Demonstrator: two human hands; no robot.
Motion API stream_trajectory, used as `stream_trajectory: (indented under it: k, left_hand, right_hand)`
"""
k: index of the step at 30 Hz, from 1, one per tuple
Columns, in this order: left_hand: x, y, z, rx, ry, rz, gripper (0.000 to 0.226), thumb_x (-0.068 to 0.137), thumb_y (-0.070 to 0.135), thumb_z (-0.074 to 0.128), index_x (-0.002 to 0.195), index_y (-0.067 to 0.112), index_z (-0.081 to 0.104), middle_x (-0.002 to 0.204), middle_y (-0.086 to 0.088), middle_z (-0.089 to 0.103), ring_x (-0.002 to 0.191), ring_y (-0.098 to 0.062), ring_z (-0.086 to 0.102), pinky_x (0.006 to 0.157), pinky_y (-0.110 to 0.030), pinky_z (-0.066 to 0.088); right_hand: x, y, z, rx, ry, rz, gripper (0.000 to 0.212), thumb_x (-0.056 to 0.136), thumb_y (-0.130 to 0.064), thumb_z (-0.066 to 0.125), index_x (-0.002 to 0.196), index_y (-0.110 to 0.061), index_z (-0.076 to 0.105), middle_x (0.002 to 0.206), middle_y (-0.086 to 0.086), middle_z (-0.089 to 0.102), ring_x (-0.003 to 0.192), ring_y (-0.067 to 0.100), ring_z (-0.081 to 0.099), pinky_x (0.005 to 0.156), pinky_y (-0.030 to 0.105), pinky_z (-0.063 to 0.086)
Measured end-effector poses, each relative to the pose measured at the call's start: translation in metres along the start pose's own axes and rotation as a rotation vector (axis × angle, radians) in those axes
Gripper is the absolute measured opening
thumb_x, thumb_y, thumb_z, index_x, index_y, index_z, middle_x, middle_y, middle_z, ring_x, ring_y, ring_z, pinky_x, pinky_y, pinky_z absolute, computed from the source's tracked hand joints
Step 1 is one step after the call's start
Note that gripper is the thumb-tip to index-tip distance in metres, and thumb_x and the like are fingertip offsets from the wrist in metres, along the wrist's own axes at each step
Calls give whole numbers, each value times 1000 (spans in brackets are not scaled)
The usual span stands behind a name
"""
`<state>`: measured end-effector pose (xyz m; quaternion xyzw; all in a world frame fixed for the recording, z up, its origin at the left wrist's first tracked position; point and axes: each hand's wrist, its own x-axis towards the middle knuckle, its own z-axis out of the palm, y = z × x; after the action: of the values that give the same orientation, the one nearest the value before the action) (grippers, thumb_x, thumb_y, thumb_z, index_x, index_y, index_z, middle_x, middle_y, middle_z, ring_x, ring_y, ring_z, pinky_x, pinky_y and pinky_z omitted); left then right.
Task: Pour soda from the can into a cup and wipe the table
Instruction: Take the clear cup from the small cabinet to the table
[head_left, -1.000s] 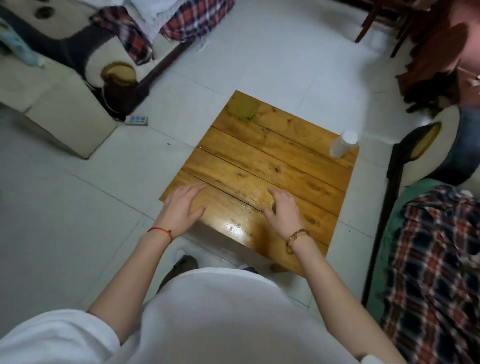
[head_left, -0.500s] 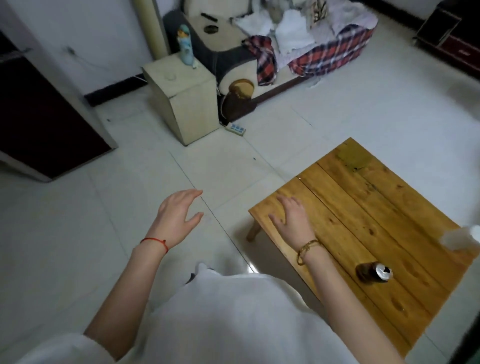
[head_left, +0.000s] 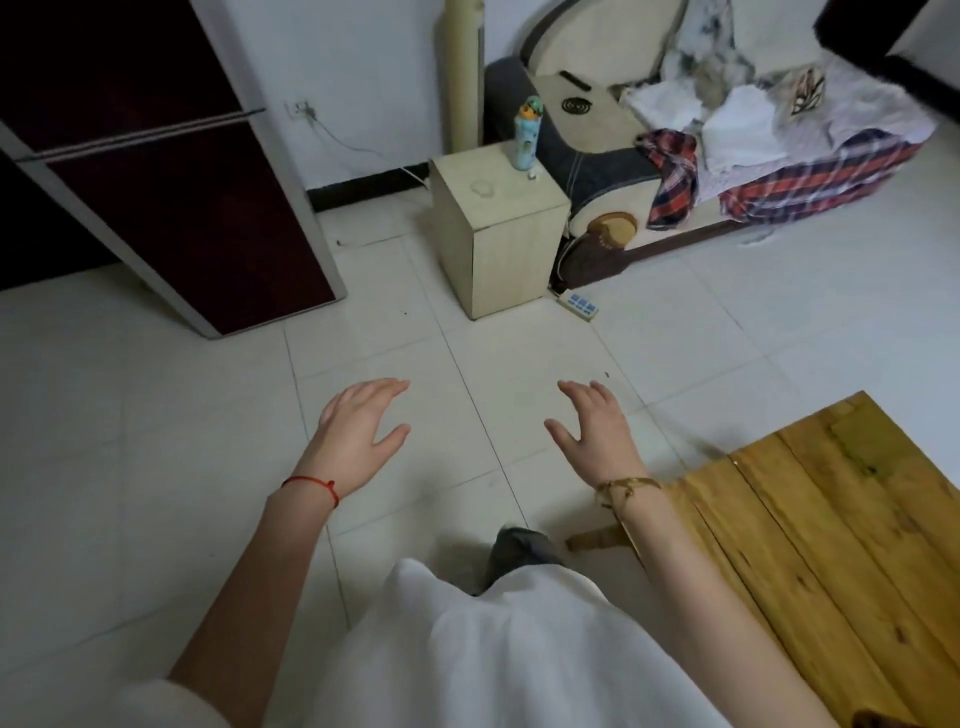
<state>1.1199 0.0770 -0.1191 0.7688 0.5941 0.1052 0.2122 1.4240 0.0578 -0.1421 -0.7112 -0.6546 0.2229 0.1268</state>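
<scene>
Head view: the wooden table (head_left: 810, 545) fills the lower right corner, and the person's body and gaze are turned off it toward the tiled floor (head_left: 156, 467) and the far wall. Neither the can nor the cup shows in this view, so where they stand cannot be told from here; a dark scrap at the very bottom right edge is too cropped to name. No cloth lies on the visible planks. The likely step is fetching something to wipe with, perhaps from the pile of white fabric on the sofa (head_left: 727, 130), though that is only a guess. To do it well, pick an absorbent cloth and carry it back without knocking the table.

The left hand (head_left: 358, 431) hangs over bare floor, fingers spread and relaxed, holding nothing. The right hand (head_left: 597, 431) floats just left of the table's corner, fingers loosely splayed, touching nothing.
</scene>
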Motion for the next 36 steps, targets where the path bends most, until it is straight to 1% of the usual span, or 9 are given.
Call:
stream_trajectory:
  k: [4, 9, 14, 19, 22, 25, 27, 32, 36]
  left_hand:
    - [24, -24, -7, -16, 19, -50, 51, 95, 32, 58, 144, 23, 45, 147, 3, 47, 137, -19, 38, 117, -43, 26]
    - [84, -54, -23, -22, 45, -100, 51, 96, 32, 56, 145, 23, 43, 147, 3, 46, 138, -18, 37, 118, -42, 25]
    - [168, -86, -59, -9, 62, -111, 51, 96, 31, 55, 144, 22, 44, 147, 3, 46, 138, -18, 38, 117, -41, 25]
    - [260, -110, -100, -17, 120, -94, 50, 95, 28, 58, 143, 20, 47, 146, 2, 48, 137, -18, 40, 116, -38, 25]
    - [308, -126, -117, -32, 135, -108, 50, 95, 28, 58, 143, 21, 46, 146, 4, 47, 138, -17, 39, 117, -38, 26]
    - [349, -145, -131, -48, 119, -115, 51, 95, 29, 58, 144, 23, 45, 147, 6, 46, 139, -15, 37, 118, -45, 27]
    - [375, -157, -138, -56, 92, -119, 52, 95, 31, 56, 145, 24, 42, 148, 7, 44, 140, -14, 35, 118, -46, 26]
    - [443, -194, -158, -54, 57, -100, 53, 96, 30, 55, 147, 24, 40, 150, 7, 41, 141, -14, 33, 119, -40, 23]
    - [506, -228, -179, -44, 26, -28, 54, 95, 29, 57, 147, 22, 41, 150, 5, 41, 141, -15, 33, 119, -37, 23]
  right_hand:
    - [45, -18, 9, -33, -23, -40, 57, 95, -37, 53, 146, -17, 38, 150, 1, 41, 146, 25, 21, 118, 38, 21]
    - [125, -42, 20, -18, -57, -75, 55, 95, -35, 54, 144, -14, 40, 148, 3, 44, 145, 26, 23, 118, 37, 21]
    - [224, -75, 16, 0, -63, -97, 55, 94, -35, 55, 143, -14, 41, 148, 4, 44, 144, 26, 24, 117, 37, 22]
    - [328, -108, -2, 0, -38, -142, 53, 94, -33, 57, 140, -12, 44, 142, 7, 49, 139, 27, 33, 114, 36, 25]
    - [382, -125, -8, -2, -29, -160, 52, 94, -32, 57, 140, -12, 45, 141, 7, 50, 139, 28, 34, 114, 36, 25]
    - [426, -141, -9, 15, -33, -155, 51, 94, -32, 56, 140, -13, 45, 143, 6, 49, 141, 27, 30, 116, 37, 23]
    - [453, -150, -8, 11, -48, -152, 51, 94, -32, 56, 141, -14, 44, 143, 6, 50, 142, 27, 29, 115, 36, 23]
    - [518, -173, 1, 7, -49, -124, 52, 93, -32, 57, 140, -12, 45, 141, 8, 51, 139, 27, 33, 115, 38, 27]
    - [568, -198, 11, 41, -1, -56, 53, 92, -30, 59, 139, -12, 46, 139, 10, 51, 136, 28, 37, 113, 42, 31]
